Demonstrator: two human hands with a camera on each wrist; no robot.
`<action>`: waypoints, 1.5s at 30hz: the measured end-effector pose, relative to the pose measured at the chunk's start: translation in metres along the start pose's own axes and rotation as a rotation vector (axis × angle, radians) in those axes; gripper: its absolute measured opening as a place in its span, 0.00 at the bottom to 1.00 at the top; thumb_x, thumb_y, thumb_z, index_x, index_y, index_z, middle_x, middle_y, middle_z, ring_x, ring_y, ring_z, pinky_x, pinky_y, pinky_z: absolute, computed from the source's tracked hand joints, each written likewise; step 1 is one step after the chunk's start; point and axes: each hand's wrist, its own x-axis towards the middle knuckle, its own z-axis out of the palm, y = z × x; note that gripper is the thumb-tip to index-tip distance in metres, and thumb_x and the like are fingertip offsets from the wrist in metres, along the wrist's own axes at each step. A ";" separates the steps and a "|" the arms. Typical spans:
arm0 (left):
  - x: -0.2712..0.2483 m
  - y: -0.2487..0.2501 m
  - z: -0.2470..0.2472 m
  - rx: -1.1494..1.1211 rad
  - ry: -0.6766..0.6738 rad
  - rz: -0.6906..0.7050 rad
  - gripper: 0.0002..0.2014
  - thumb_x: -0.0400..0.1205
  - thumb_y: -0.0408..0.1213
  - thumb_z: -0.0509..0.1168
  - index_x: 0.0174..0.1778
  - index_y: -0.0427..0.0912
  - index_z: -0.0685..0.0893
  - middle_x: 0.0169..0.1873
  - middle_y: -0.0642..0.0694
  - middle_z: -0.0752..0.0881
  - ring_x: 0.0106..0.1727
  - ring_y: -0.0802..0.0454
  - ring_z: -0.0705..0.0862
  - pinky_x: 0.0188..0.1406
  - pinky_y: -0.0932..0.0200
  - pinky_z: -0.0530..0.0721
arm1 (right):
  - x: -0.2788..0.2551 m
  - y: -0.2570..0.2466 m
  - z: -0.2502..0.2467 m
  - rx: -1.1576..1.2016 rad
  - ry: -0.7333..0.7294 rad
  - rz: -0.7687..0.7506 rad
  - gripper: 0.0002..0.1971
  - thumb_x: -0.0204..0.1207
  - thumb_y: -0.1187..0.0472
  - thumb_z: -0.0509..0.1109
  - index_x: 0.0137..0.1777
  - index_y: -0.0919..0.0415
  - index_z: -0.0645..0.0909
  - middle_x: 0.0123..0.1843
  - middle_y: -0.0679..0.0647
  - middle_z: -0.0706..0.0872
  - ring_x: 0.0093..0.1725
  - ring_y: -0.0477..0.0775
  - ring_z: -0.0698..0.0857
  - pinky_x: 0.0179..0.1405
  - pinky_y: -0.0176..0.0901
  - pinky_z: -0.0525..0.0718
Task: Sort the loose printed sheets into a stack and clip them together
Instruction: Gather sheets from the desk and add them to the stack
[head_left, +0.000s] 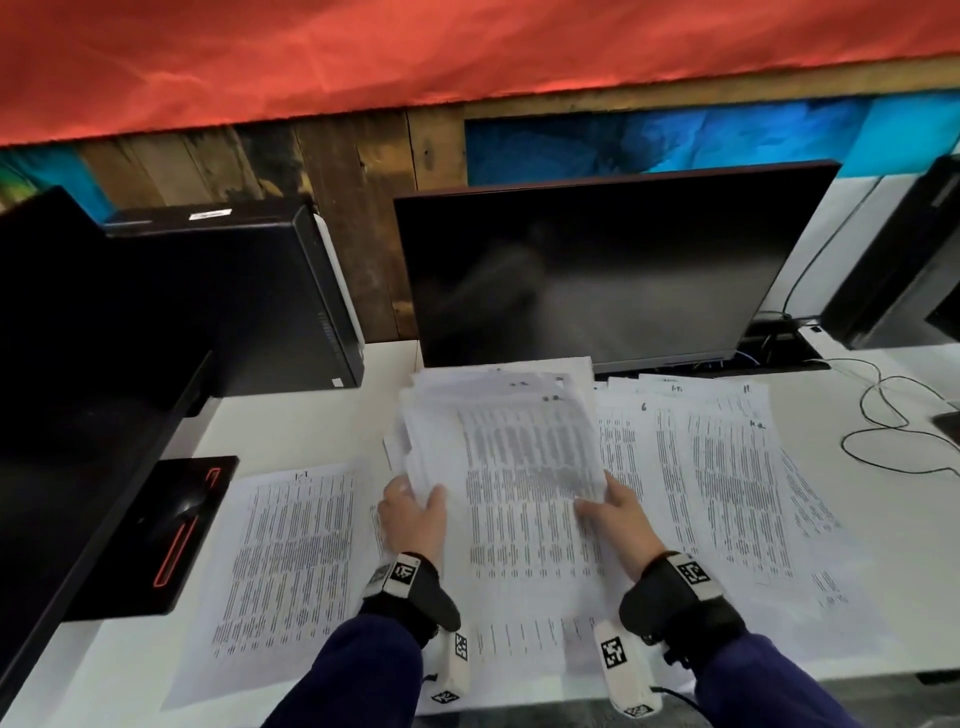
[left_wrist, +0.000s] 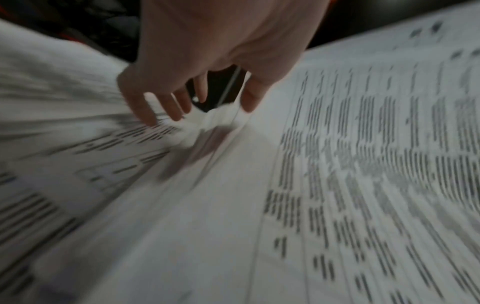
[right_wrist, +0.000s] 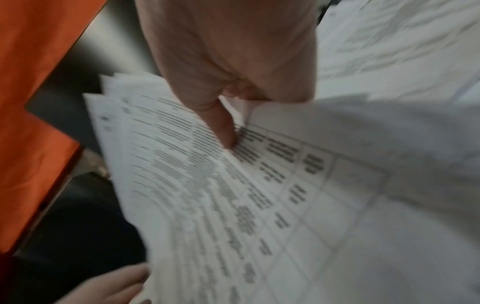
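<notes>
- Printed white sheets covered in columns of dark text lie spread over the white bench (head_left: 291, 421), and an uneven bundle of them (head_left: 514, 436) is raised at the centre, just in front of the dark monitor (head_left: 597, 270).
- Left hand (head_left: 413, 512) takes the bundle's lower corner at 7 o'clock: the thumb lies on the top page, and the fingers (left_wrist: 145, 107) reach down to the fanned page edges in the left wrist view.
- Right hand (head_left: 618, 512) has the opposite lower corner at 5 o'clock; its grip is closed on the paper, thumb (right_wrist: 223, 125) pressed onto the printed face with the other fingers tucked out of sight beneath.
- Page edges of the bundle are staggered, not squared, in the right wrist view, which is blurred.
- One loose sheet (head_left: 280, 571) lies flat at 8 o'clock, beside a black monitor base with a red outline (head_left: 176, 535).
- More overlapping sheets (head_left: 727, 467) lie at 3 o'clock, touching one another.
- A black computer tower (head_left: 249, 296) stands at 10 o'clock, and thin cables (head_left: 883, 410) trail at the far right.
</notes>
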 end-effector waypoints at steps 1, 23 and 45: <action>-0.002 0.004 0.004 -0.111 -0.054 0.033 0.37 0.70 0.50 0.69 0.75 0.46 0.65 0.69 0.41 0.74 0.66 0.41 0.78 0.69 0.43 0.76 | 0.001 0.002 -0.008 0.007 0.004 -0.015 0.16 0.78 0.76 0.63 0.57 0.57 0.81 0.49 0.57 0.91 0.46 0.54 0.91 0.37 0.37 0.87; -0.049 0.087 0.024 -0.289 -0.190 0.440 0.27 0.82 0.37 0.64 0.72 0.55 0.58 0.62 0.51 0.79 0.59 0.53 0.81 0.51 0.62 0.80 | 0.007 -0.076 -0.013 0.207 0.187 -0.336 0.26 0.65 0.63 0.75 0.64 0.56 0.74 0.51 0.46 0.82 0.52 0.47 0.81 0.51 0.41 0.74; -0.065 0.163 0.005 0.400 0.075 1.277 0.09 0.84 0.30 0.54 0.51 0.44 0.79 0.44 0.50 0.80 0.46 0.48 0.75 0.51 0.52 0.72 | 0.007 -0.140 -0.026 -0.729 0.170 -0.571 0.05 0.72 0.60 0.75 0.46 0.49 0.85 0.43 0.44 0.88 0.47 0.49 0.83 0.59 0.50 0.73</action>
